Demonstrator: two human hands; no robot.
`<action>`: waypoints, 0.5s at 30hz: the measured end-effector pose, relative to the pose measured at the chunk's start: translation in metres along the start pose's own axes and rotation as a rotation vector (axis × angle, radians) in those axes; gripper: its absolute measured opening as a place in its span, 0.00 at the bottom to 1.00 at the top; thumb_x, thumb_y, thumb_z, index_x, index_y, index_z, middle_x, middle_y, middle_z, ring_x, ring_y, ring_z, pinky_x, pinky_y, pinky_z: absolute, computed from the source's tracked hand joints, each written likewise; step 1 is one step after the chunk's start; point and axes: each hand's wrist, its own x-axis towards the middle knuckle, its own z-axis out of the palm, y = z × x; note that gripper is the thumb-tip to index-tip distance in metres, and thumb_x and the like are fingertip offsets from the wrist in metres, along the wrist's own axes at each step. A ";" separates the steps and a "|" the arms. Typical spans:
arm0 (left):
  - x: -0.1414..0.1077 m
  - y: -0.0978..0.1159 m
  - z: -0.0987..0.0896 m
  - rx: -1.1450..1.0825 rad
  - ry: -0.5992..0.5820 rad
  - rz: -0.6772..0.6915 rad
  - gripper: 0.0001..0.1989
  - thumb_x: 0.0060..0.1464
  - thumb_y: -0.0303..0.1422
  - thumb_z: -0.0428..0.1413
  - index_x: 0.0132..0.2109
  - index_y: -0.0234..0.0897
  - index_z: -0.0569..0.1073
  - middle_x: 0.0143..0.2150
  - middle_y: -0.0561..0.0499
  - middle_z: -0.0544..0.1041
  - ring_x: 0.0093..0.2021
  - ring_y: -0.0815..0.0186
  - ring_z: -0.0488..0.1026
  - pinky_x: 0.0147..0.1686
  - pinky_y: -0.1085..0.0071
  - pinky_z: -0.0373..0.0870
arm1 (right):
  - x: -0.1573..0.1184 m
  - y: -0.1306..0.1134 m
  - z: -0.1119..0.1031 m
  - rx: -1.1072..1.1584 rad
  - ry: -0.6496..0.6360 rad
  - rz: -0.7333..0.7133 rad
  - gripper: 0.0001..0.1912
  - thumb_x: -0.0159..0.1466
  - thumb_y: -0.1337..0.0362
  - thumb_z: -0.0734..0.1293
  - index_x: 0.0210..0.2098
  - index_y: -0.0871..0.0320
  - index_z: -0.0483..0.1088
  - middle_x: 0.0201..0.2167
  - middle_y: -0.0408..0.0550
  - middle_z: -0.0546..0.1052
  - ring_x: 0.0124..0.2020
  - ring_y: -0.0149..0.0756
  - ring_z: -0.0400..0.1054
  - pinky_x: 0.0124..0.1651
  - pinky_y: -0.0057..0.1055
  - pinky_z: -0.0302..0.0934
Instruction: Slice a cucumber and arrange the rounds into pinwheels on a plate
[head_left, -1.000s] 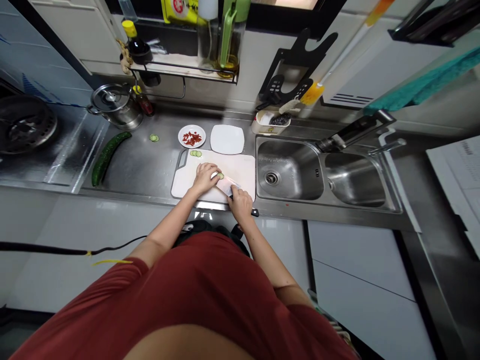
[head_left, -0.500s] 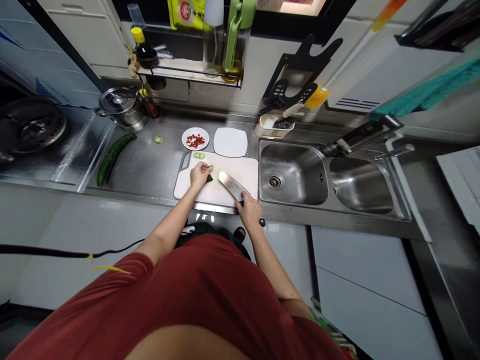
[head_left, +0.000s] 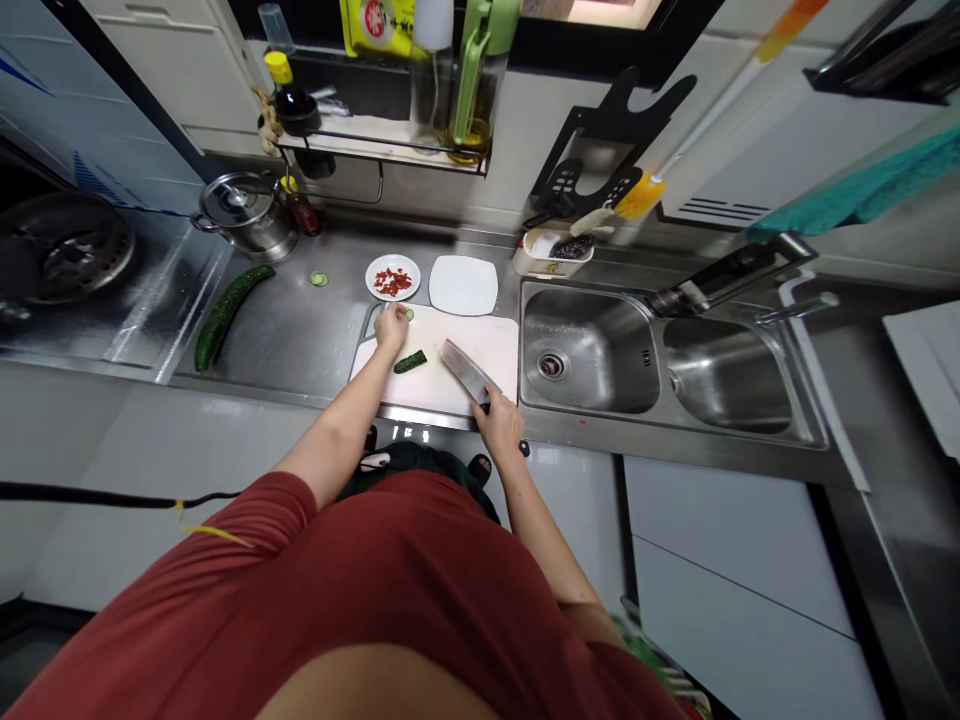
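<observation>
My left hand (head_left: 391,330) is closed at the upper left of the white cutting board (head_left: 480,345), its fingers pinched over cucumber slices. One pale green cucumber slice (head_left: 409,314) shows at the fingertips; the fingers cover the rest. Below that hand a short dark green piece of cucumber (head_left: 410,362) lies on the board. In my right hand (head_left: 500,422) is the handle of a kitchen knife (head_left: 466,373) with a broad blade. The blade rests low over the board's right half, pointing up and left, apart from the cucumber.
Behind the board stand a plate of chopped red pieces (head_left: 393,278) and a white square plate (head_left: 463,285). To the left are a whole cucumber (head_left: 231,315), loose slices (head_left: 319,279) and a lidded pot (head_left: 244,215). A double sink (head_left: 592,345) adjoins the board's right side.
My left hand has moved up and left, from beside the cucumber piece to the slices at the board's top edge. The cucumber piece is now uncovered. My right hand and knife have barely moved.
</observation>
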 end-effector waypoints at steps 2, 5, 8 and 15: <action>0.002 0.000 0.001 0.043 -0.007 0.016 0.12 0.53 0.26 0.50 0.41 0.37 0.76 0.35 0.48 0.79 0.37 0.63 0.72 0.41 0.68 0.63 | 0.000 0.000 0.001 0.007 0.006 0.003 0.23 0.68 0.55 0.60 0.59 0.56 0.61 0.46 0.52 0.75 0.46 0.42 0.67 0.46 0.33 0.56; 0.004 -0.001 0.000 0.092 -0.020 0.043 0.13 0.53 0.26 0.49 0.42 0.37 0.76 0.37 0.46 0.79 0.37 0.61 0.72 0.42 0.67 0.62 | -0.001 0.000 0.002 0.017 0.007 0.009 0.23 0.68 0.55 0.60 0.59 0.56 0.61 0.46 0.52 0.75 0.47 0.42 0.67 0.46 0.33 0.56; 0.006 -0.001 0.000 0.123 -0.037 0.090 0.13 0.53 0.26 0.50 0.42 0.37 0.77 0.38 0.45 0.79 0.40 0.60 0.72 0.44 0.66 0.62 | -0.002 -0.001 0.002 0.021 -0.001 0.025 0.23 0.68 0.55 0.60 0.59 0.56 0.61 0.46 0.52 0.75 0.46 0.42 0.68 0.46 0.33 0.56; 0.005 0.000 0.000 0.199 -0.059 0.161 0.13 0.54 0.28 0.50 0.41 0.36 0.78 0.43 0.41 0.78 0.45 0.56 0.70 0.47 0.63 0.62 | -0.001 -0.002 -0.001 0.053 0.000 0.028 0.23 0.67 0.55 0.60 0.59 0.56 0.62 0.45 0.51 0.75 0.46 0.42 0.68 0.46 0.32 0.57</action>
